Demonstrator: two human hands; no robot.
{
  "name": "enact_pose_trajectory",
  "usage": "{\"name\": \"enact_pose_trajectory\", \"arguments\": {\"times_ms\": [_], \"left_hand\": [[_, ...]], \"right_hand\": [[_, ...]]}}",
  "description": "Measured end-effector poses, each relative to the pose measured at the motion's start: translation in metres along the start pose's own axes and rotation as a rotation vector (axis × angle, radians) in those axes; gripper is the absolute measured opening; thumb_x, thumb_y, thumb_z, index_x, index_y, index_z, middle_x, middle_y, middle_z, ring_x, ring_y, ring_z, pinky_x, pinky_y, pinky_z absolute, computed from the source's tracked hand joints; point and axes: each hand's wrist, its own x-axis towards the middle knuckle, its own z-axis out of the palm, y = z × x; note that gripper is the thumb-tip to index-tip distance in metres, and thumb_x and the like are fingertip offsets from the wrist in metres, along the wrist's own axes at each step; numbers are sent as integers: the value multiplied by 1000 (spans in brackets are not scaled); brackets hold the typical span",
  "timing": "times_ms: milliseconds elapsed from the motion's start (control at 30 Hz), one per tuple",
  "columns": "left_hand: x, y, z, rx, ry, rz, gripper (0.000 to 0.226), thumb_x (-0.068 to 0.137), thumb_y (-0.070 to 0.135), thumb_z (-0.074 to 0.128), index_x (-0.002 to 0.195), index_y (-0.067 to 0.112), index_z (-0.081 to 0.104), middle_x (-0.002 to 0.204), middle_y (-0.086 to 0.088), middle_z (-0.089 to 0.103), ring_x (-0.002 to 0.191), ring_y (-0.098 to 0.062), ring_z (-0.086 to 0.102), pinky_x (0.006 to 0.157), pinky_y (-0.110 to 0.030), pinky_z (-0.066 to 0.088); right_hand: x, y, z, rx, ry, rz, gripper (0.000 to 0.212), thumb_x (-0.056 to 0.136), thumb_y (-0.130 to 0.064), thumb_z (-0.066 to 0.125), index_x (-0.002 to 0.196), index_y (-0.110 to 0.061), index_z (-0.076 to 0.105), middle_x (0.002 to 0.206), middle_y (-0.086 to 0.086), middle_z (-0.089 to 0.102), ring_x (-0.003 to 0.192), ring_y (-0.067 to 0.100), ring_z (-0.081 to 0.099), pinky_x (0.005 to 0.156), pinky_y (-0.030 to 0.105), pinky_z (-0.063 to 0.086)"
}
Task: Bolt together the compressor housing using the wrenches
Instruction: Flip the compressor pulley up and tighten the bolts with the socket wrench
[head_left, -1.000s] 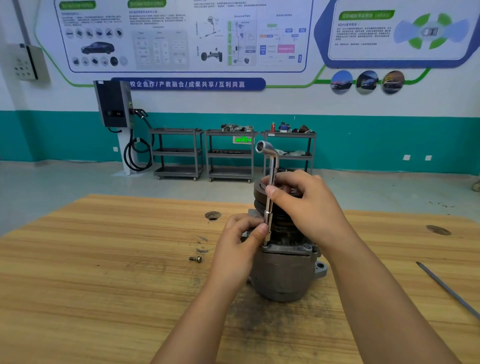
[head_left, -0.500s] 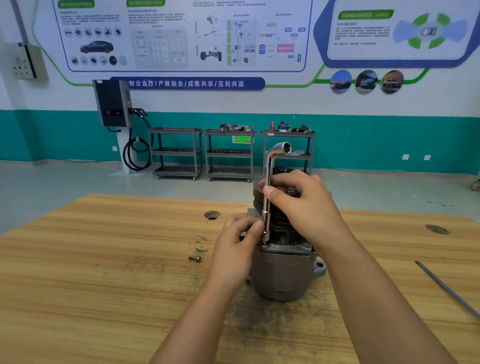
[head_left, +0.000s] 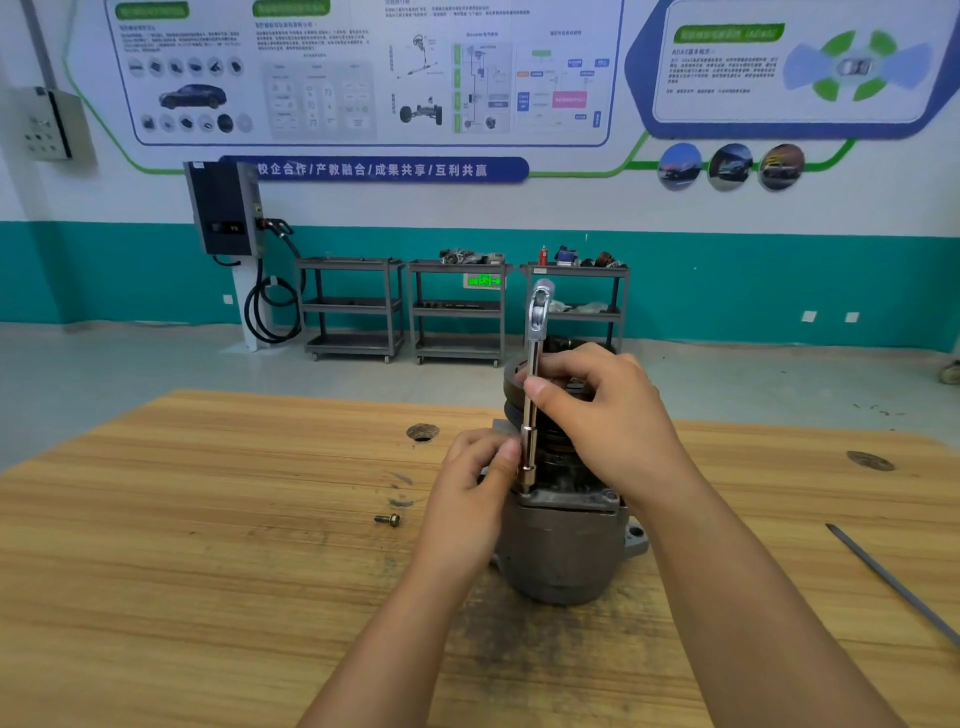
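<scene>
One fastener is apparently running down: the L-shaped socket wrench (head_left: 531, 405), upright on the compressor housing (head_left: 561, 545) mid-counter (head_left: 208, 545), is spinning, its bent head swinging round from the left. The right hand (head_left: 608, 410) grip is pinching the shaft and the left hand (head_left: 467, 478) is pinching the socket. A loose bolt (head_left: 388, 518) is waiting nearby.

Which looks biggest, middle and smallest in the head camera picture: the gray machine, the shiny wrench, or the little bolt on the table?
1. gray machine: widest and bulkiest.
2. wrench: nearly as tall, but thin.
3. bolt: tiny.
All look similarly near, so the order seems safe.
</scene>
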Motion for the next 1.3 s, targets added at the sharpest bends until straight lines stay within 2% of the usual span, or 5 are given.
{"name": "enact_pose_trajectory", "arguments": {"times_ms": [200, 800, 967, 1167, 1300], "left_hand": [[-3, -1, 0, 24, -3, 26, 9, 91, 18, 57, 85, 24, 58, 93, 1, 57, 87, -4, 52, 76, -15, 39], [0, 1, 1, 20, -20, 3, 17, 95, 15, 50, 93, 21, 65, 105, 0, 52, 104, -10, 52, 93, -19, 39], [-2, 0, 2, 70, -19, 17, 9, 91, 25, 55, 94, 19, 62, 102, 0, 55, 101, -16, 52, 89, -28, 41], [0, -1, 1, 64, -3, 16, 13, 94, 15, 52, 87, 15, 63, 99, -1, 53, 98, -13, 51, 87, -24, 39], [0, -1, 2, 60, -8, 19, 17, 94, 22, 51, 89, 11, 64, 100, -1, 53, 98, -15, 51, 86, -26, 40]], "right_hand": [[-2, -1, 1, 57, 44, 13, 14, 81, -40, 67, 79, -28, 60, 85, -17, 53, 102, 16, 45, 96, 48, 36], [-1, 2, -2, 2, -21, -26, 15, 90, -30, 59, 102, -28, 67, 105, -16, 56, 112, 15, 40, 102, 47, 32], [-2, 0, 0, -3, 33, -7, 16, 84, -38, 65, 75, -37, 51, 86, -26, 46, 105, 11, 39, 99, 44, 35], [-1, 4, 1, -55, 5, -35, 6, 88, -33, 61, 94, -34, 62, 102, -20, 52, 109, 11, 37, 100, 42, 30], [0, 4, 3, -63, 45, -23, 12, 84, -39, 65, 79, -36, 55, 94, -21, 51, 102, 6, 33, 95, 36, 30]]}}
